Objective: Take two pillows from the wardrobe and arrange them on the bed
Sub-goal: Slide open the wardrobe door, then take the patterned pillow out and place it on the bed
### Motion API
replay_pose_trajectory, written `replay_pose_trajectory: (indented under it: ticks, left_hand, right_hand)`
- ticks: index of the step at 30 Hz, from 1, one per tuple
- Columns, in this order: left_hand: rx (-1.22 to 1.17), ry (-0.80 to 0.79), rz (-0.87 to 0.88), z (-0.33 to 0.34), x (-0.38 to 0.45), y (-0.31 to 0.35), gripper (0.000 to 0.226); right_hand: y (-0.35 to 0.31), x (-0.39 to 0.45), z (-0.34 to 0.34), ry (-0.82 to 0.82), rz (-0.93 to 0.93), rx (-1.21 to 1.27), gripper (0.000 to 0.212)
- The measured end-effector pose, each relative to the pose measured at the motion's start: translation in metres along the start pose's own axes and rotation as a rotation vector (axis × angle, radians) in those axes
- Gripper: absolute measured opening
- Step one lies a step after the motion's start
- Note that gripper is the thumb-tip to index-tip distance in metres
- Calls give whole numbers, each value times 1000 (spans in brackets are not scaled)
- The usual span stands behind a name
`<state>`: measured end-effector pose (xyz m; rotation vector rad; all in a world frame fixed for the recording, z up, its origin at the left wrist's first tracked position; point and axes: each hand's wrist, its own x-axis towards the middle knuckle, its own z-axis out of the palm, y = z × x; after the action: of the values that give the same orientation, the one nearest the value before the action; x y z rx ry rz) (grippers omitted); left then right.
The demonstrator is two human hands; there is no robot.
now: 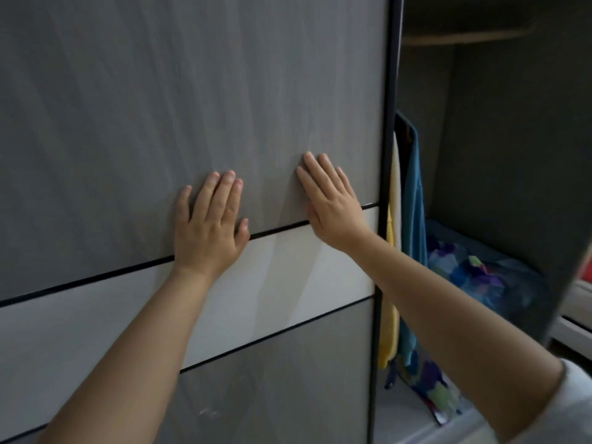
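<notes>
While both our palms lie flat on the sliding wardrobe door [192, 107], nothing is gripped: the left hand [209, 225] and the right hand [333, 208] are spread open, fingers splayed, pressing the grey panel just above its white band [288, 267]. To the right the wardrobe's interior [496, 155] stands partly uncovered, with a teal garment [415, 200] and a yellow one [389, 331] hanging at the door's edge, and a blue patterned bundle [490, 277] on the shelf, possibly a pillow, though we cannot tell. With only friction to push with, our palms could slip on the smooth panel, and the door's edge could snag the hanging clothes or pinch fingers.
</notes>
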<state>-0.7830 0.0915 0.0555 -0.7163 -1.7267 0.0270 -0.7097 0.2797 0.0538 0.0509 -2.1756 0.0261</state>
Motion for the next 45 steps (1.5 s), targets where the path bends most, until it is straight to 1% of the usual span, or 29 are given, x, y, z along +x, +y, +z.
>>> replay_pose_trajectory:
  ticks: [2,3,5,7,9,11,13,15,17,18,20,24,28,31,34,37,39,41,42,43,44,45]
  left_hand:
    - [-56,-43,-102,-4,4,19,47]
    - [-106,-49,-100,-5,6,33,45]
    - [-251,-13,51,3,11,71,38]
    - [-432,-25,199,12,21,123,37]
    - [-564,-125,254,20,35,184,39]
    - [-636,-248,299,28,51,249,38]
    - [-685,-334,322,42,63,314,36]
    - [-712,-423,293,63,72,375,32]
    - [-716,-601,212,90,75,430,25]
    - [-704,-691,172,106,74,454,24]
    - [-698,-796,123,136,68,493,25]
    - [-711,-959,106,196,60,549,24]
    - [-733,-1038,76,269,72,590,26]
    - [-750,-1062,97,327,81,619,28]
    - [-762,-1112,108,376,85,647,31]
    - [-767,-1138,118,414,81,675,30]
    - [-779,-1167,114,434,74,693,29]
    - [-804,-1198,83,449,67,708,28]
    - [-831,-1217,22,457,65,714,28]
    - [-865,-1239,-74,464,64,720,29]
    - [-896,-1249,-177,472,65,724,31]
    - [-928,-1234,-253,481,67,729,33]
  right_hand:
    - [22,-15,-14,-57,-39,-26,51]
    - [34,-26,-20,-67,-25,-39,49]
    - [60,-51,-32,-69,36,-66,46]
    - [93,-78,-41,-73,98,-94,43]
    - [137,-106,-50,-98,171,-122,38]
    - [188,-135,-58,-132,267,-142,33]
    - [244,-164,-64,-156,369,-158,29]
    - [301,-190,-67,-205,490,-159,28]
    - [356,-214,-67,-297,595,-178,26]
    - [382,-225,-65,-350,617,-195,25]
    - [430,-243,-59,-446,635,-216,23]
    - [508,-264,-26,-619,711,-246,26]
    - [582,-264,35,-725,881,-274,27]
    - [626,-264,90,-782,1012,-255,28]
    - [661,-269,145,-820,1084,-232,30]
    - [686,-284,191,-916,1101,-185,37]
    - [699,-294,216,-938,1127,-165,42]
    - [709,-306,235,-944,1137,-161,39]
    - [712,-310,241,-952,1115,-159,33]
    - [712,-315,243,-969,1055,-171,28]
    - [709,-320,244,-965,958,-216,23]
    - [708,-323,244,-921,856,-262,20]
